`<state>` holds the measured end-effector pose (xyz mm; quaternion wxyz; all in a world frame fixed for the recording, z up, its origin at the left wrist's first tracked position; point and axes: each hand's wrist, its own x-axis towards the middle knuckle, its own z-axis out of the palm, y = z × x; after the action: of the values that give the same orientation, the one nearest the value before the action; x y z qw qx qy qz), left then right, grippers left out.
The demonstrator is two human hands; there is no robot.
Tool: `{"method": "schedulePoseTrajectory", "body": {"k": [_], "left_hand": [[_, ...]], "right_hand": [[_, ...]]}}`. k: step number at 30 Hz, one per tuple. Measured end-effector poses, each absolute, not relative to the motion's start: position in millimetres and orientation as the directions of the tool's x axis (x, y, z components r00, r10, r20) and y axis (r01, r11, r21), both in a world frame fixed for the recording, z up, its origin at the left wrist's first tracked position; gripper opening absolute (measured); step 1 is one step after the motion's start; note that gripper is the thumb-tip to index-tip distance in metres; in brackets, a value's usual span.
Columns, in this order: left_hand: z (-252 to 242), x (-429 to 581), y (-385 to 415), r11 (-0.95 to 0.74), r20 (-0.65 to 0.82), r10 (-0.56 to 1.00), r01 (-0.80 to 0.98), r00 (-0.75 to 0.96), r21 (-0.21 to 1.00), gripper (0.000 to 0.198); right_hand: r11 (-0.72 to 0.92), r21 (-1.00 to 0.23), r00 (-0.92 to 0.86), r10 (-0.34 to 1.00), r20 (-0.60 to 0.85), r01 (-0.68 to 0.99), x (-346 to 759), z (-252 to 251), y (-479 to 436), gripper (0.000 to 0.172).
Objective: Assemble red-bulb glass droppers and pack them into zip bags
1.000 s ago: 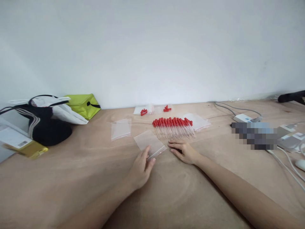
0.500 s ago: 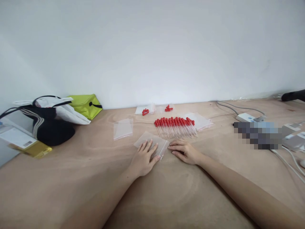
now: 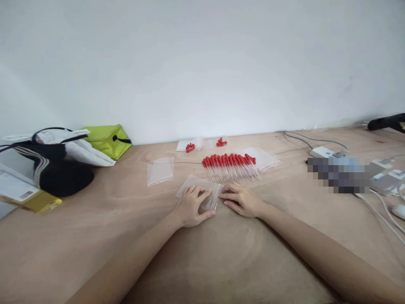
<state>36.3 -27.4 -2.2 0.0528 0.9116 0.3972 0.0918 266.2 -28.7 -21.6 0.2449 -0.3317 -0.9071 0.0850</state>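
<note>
Left hand [image 3: 193, 207] lies palm down on a clear zip-lock bag [image 3: 209, 203], its fingers drawn closer together than half a second ago; over the last second the bag has swung round so its zip edge faces the right hand [image 3: 243, 201]. The left hand is open, thumb stretched apart along the bag's near side, resting on the plastic without gripping it. The right is half open, fingers loosely bent and thumb apart, fingertips at the zip edge; whether they touch it, I cannot tell.

Just beyond lies a row of red-bulbed droppers [image 3: 230, 161], tubes toward the person, with a pile of bags [image 3: 265, 159] at its right end and another flat bag [image 3: 160, 171] well to its left. The wooden tabletop [image 3: 95, 236] runs back to the wall [image 3: 209, 67]; broad stretches of wood separate the left forearm from the gold box [image 3: 42, 202] and the right forearm from the white cables [image 3: 381, 216].
</note>
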Motion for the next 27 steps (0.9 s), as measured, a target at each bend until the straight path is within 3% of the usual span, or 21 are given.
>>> {"method": "schedulePoseTrajectory", "body": {"k": [5, 13, 27], "left_hand": [[-5, 42, -27, -0.644, 0.015, 0.759, 0.747, 0.651, 0.166, 0.066], [-5, 46, -30, -0.629, -0.061, 0.766, 0.766, 0.640, 0.136, 0.070], [-7, 47, -31, -0.635, -0.061, 0.763, 0.764, 0.643, 0.112, 0.070]], "right_hand": [[0.786, -0.238, -0.698, 0.617, 0.364, 0.570, 257, -15, -35, 0.045], [0.839, -0.276, -0.763, 0.542, 0.351, 0.469, 250, -14, -38, 0.054], [0.780, -0.155, -0.634, 0.592, 0.498, 0.606, 234, -24, -20, 0.023]]}}
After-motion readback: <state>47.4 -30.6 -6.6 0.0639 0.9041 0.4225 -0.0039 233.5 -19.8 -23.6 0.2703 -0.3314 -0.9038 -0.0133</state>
